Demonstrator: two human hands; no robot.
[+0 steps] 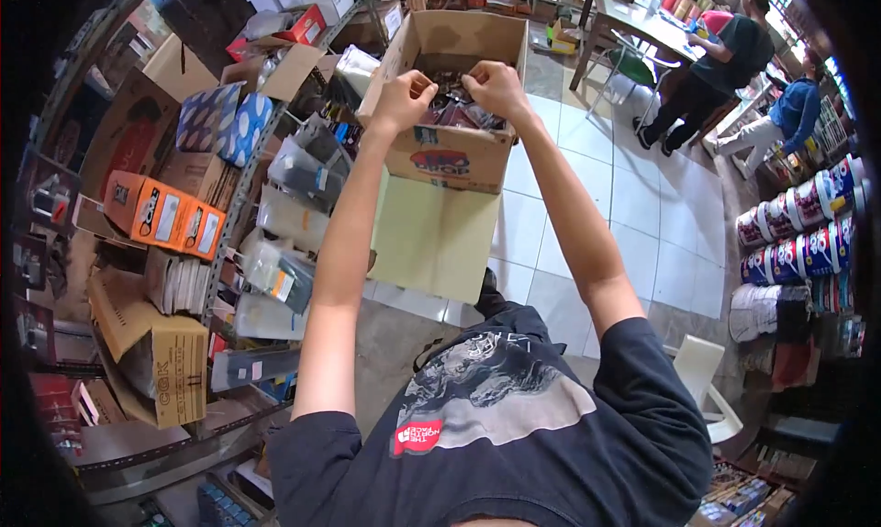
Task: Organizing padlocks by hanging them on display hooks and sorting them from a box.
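Note:
An open cardboard box [454, 157] with printing on its side stands at the far end of a pale yellow board-like surface [433, 238]. Small dark packets [460, 114], seemingly in clear plastic, lie inside it in a heap. My left hand [405, 99] is over the box's left near side, its thumb and fingers curled together. Over the right side is my right hand [497, 90], bent in a similar pinch, with the fingertips pointing toward the left hand. Whether either hand grips a thin packet is too small to tell.
A metal shelf rack on the left carries cartons, an orange box [162, 214] and hanging plastic packs [310, 166]. Stacked tubs [791, 252] and a white plastic chair [702, 382] are on the right. Two people [733, 59] are by a table [640, 18] at the back right.

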